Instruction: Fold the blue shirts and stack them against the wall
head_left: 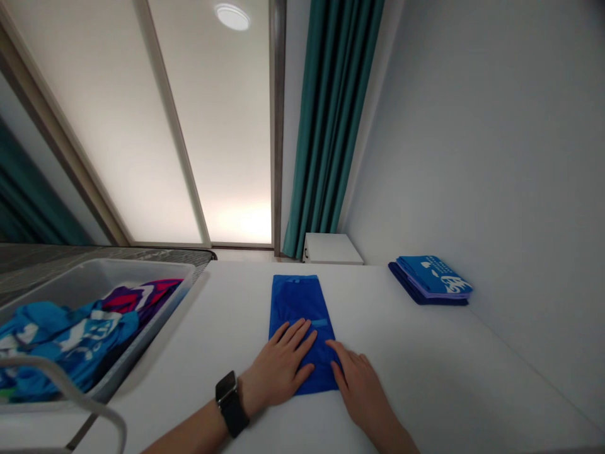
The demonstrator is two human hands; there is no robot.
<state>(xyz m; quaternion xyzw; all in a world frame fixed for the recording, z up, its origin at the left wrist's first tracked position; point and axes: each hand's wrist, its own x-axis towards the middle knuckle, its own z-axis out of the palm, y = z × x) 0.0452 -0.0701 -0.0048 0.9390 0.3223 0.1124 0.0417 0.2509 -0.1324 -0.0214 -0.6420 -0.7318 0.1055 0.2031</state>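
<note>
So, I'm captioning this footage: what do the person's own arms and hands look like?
The left hand and right hand are ungloved, and no sleeves show. On the left arm is a black watch with a rectangular screen and wide band.

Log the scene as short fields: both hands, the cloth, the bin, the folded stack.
Left hand: palm down on the cloth, dark watch on wrist
Right hand: at the cloth's right edge, thumb and index finger apart
Blue cloth: flat, oblong, on the white table
Bin: left side, crumpled clothes inside
Folded stack: far right, beside the wall
</note>
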